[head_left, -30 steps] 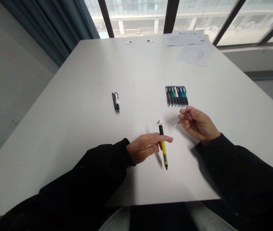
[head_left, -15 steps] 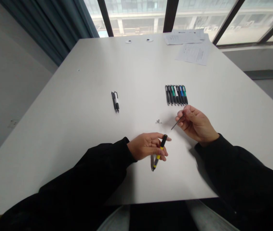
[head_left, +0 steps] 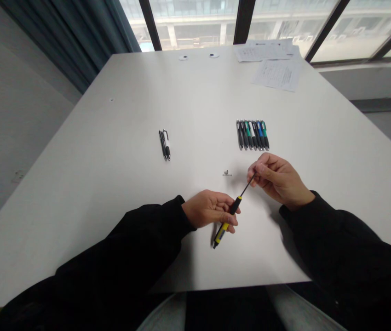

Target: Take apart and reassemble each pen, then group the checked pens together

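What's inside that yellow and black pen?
A thin dark rod, pinched by the right hand, meets its top end. The barrel, held in the left hand, is opaque, so anything inside is covered.

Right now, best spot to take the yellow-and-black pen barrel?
Take the yellow lower part of the pen barrel from the near side, below the left hand. That part tilts toward you and sticks out clear of the hand, while the black upper end sits in it, meeting the thin refill from the right hand.

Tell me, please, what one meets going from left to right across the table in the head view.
A pair of pens, the person's left hand, a small white-and-black object, a row of pens, the person's right hand.
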Demonstrator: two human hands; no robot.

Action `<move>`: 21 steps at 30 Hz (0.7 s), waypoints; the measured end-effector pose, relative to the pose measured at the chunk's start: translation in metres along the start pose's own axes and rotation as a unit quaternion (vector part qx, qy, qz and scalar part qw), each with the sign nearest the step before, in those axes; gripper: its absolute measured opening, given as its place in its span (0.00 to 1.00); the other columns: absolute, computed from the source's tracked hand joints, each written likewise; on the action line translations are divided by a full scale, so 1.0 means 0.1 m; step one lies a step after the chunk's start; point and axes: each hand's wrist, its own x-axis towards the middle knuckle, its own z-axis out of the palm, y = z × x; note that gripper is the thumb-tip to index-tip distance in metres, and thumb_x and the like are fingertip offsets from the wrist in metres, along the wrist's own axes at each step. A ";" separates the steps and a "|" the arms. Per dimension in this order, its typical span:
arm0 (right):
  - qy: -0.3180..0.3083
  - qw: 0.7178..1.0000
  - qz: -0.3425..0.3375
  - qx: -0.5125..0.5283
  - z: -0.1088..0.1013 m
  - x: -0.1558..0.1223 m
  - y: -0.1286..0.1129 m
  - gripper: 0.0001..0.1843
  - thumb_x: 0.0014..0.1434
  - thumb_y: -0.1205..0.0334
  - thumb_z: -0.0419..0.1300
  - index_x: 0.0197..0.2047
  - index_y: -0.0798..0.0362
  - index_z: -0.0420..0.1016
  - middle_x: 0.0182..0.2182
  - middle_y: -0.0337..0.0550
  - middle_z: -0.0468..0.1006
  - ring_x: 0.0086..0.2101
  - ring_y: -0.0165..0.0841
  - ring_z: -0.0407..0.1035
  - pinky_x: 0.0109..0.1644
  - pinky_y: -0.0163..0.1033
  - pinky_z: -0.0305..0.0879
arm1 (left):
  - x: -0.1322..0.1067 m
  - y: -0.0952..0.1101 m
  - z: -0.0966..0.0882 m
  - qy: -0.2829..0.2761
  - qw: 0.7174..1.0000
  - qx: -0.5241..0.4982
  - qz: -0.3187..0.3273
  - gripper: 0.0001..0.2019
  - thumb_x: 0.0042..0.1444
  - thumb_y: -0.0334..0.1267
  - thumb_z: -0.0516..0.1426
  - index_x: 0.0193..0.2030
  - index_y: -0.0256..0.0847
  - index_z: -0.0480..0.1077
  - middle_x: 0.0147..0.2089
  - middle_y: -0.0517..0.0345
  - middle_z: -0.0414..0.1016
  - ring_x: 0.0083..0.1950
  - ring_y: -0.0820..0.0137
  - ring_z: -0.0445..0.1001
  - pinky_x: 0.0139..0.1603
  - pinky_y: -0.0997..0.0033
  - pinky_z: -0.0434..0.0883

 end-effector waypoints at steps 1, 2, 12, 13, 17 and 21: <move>-0.008 1.000 0.005 -0.009 0.01 -0.01 0.01 0.08 0.57 0.60 0.69 0.33 0.53 0.75 0.30 0.41 0.81 0.26 0.28 0.73 0.30 0.34 0.70 | 0.01 0.00 0.00 0.003 1.000 -0.003 0.005 0.19 0.43 0.37 0.72 0.39 0.31 0.73 0.30 0.51 0.79 0.29 0.67 0.80 0.35 0.68 0.77; -0.021 1.000 0.011 -0.018 0.03 -0.02 0.02 0.07 0.57 0.60 0.69 0.32 0.53 0.76 0.31 0.42 0.81 0.26 0.28 0.73 0.31 0.34 0.70 | 0.01 0.00 -0.01 0.007 1.000 -0.006 0.011 0.19 0.43 0.37 0.72 0.40 0.31 0.73 0.30 0.51 0.79 0.29 0.67 0.80 0.35 0.68 0.77; -0.099 0.990 0.059 -0.080 0.10 -0.07 0.11 0.12 0.58 0.59 0.67 0.45 0.52 0.81 0.36 0.45 0.80 0.34 0.33 0.72 0.40 0.42 0.69 | 0.03 0.02 -0.02 0.023 0.999 -0.008 0.027 0.20 0.43 0.37 0.72 0.40 0.31 0.73 0.30 0.52 0.80 0.30 0.66 0.81 0.35 0.67 0.77; -0.092 0.991 0.052 -0.079 0.10 -0.08 0.10 0.11 0.57 0.60 0.68 0.44 0.52 0.81 0.34 0.44 0.79 0.32 0.31 0.71 0.39 0.40 0.68 | 0.03 0.02 -0.01 0.025 0.999 -0.009 0.026 0.20 0.43 0.37 0.72 0.40 0.31 0.73 0.30 0.51 0.80 0.30 0.66 0.81 0.35 0.67 0.77; -0.086 0.989 0.031 -0.118 0.12 -0.08 0.06 0.06 0.58 0.60 0.67 0.34 0.55 0.78 0.27 0.39 0.74 0.28 0.29 0.66 0.34 0.37 0.63 | 0.03 0.02 -0.01 0.025 0.999 -0.011 0.023 0.20 0.42 0.36 0.72 0.40 0.31 0.74 0.29 0.51 0.79 0.29 0.66 0.81 0.36 0.67 0.77; -0.094 0.984 0.045 -0.142 0.16 -0.10 0.03 0.09 0.59 0.58 0.66 0.33 0.55 0.76 0.25 0.39 0.72 0.28 0.29 0.65 0.33 0.38 0.61 | 0.03 0.03 -0.01 0.033 0.999 -0.014 0.028 0.20 0.40 0.36 0.73 0.39 0.31 0.74 0.28 0.52 0.79 0.28 0.66 0.80 0.33 0.67 0.77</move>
